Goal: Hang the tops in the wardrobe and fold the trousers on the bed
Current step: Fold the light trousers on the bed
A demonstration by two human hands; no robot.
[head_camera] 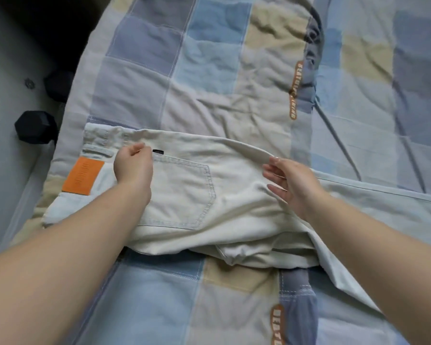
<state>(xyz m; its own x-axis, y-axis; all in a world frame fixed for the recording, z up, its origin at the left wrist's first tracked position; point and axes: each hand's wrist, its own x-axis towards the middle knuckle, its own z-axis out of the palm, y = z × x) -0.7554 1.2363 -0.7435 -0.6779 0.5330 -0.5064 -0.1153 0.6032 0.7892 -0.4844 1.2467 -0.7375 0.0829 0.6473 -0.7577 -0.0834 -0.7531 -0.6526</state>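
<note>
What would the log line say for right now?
step: folding trousers on bed | left hand: pinching waistband | right hand: fingers on fold edge | tops: unseen

- The trousers (234, 185) lie across the bed (209, 70), on top of the quilt (234, 307), waistband to the left and legs running off to the right.
- The left hand (132, 165) rests on the trousers near the waistband, just left of the back pocket (182, 195).
- The right hand (289, 183) is at the trousers' far edge, right of the pocket.
- A dumbbell (35, 127) sits on the floor (8, 95), left of the bed.
</note>
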